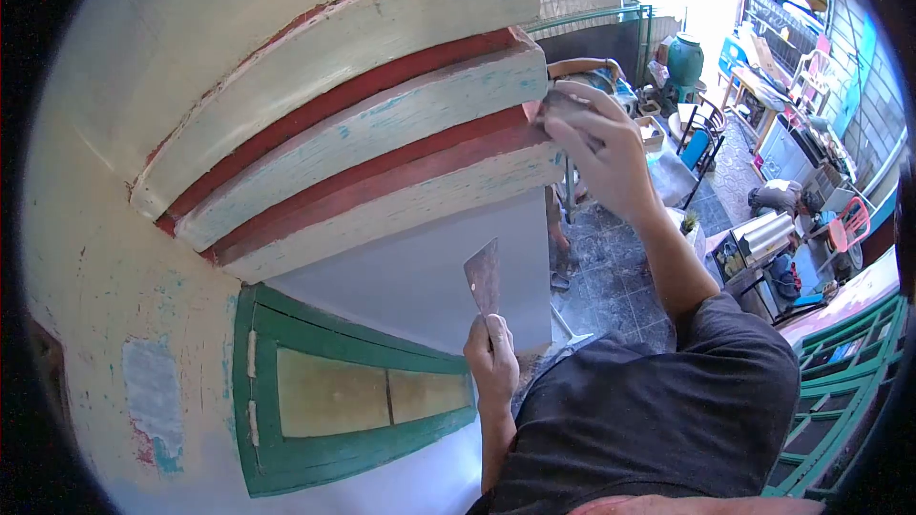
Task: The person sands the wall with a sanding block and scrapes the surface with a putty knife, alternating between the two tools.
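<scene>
My left hand [492, 362] is closed around the handle of a putty knife [484, 277], its wide, worn blade pointing up. My right hand [606, 148] is raised at the end of a stepped moulding [382, 124], fingers pinching what looks like a small folded piece of sandpaper [531, 113]. The reddish edge of that piece touches the end of a red band. Cream ledges with bluish paint patches alternate with red bands along the moulding. The fingers partly hide the held piece.
A green-framed window [353, 391] is set in the wall under the moulding. Another person's arm [580, 65] shows behind the moulding's end. Below lies a dark tiled floor [620, 262]. A teal jar [685, 59], chairs and a pink chair [849, 226] stand to the right.
</scene>
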The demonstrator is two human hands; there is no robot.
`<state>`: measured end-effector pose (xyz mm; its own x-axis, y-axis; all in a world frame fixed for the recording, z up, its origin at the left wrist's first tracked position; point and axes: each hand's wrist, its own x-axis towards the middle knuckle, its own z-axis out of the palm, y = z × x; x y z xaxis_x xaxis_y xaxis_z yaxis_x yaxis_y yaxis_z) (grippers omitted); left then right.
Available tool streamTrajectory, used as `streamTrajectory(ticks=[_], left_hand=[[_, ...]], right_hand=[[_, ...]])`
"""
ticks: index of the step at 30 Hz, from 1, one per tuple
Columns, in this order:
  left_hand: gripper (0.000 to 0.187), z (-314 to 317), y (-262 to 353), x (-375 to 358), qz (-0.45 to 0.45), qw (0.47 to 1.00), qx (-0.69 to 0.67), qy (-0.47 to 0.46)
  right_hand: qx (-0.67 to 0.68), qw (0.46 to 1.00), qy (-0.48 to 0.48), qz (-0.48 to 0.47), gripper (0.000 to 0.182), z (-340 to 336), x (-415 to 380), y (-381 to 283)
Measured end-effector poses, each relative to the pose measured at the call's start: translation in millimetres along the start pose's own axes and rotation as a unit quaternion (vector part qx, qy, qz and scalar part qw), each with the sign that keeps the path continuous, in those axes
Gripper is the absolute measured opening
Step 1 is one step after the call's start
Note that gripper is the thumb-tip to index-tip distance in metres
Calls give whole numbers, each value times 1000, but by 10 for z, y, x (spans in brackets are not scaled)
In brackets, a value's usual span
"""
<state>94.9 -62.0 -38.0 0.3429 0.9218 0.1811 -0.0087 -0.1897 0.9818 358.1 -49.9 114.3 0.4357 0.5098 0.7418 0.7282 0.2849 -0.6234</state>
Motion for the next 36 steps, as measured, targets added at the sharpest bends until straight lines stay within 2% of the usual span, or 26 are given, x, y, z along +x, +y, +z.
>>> streamTrajectory(ticks=[2,3,7,12,16,17,18,25,28,30,31,33,36], left_hand=[[42,-13,-44,28,-1,1000,-3,3],[42,-24,-97,47,9,1000,4,4],[41,-74,-112,55,36,999,16,10],[41,-92,-169,90,25,1000,5,12],[41,-149,-199,129,50,998,24,14],[41,-169,-188,121,49,998,23,17],[41,-192,-163,110,34,999,14,25],[33,-302,-141,97,-20,998,-19,51],[34,-364,-191,87,-12,997,-22,74],[35,-464,-228,48,-12,996,-38,81],[35,-493,-241,56,-12,995,-55,85],[36,-538,-255,24,-24,992,-57,111],[39,-566,-276,5,-36,989,-58,129]], right_hand=[[-114,976,9,-185,21,-43,-67,-235],[-135,970,15,-201,18,-19,-113,-252],[-161,965,71,-193,14,27,63,-109],[-174,955,34,-236,13,104,-93,-265],[-223,948,59,-220,14,177,-128,-286],[-254,940,89,-210,14,236,-149,-309],[-283,930,120,-201,14,302,-173,-349],[-256,936,84,-225,14,972,-240,-672],[-286,933,51,-211,14,684,-200,-571],[-271,951,86,-118,14,440,-166,-439],[-268,952,82,-126,14,426,-133,-457],[-357,915,129,-135,17,421,-170,-520],[-373,906,121,-159,18,582,-180,-664]])
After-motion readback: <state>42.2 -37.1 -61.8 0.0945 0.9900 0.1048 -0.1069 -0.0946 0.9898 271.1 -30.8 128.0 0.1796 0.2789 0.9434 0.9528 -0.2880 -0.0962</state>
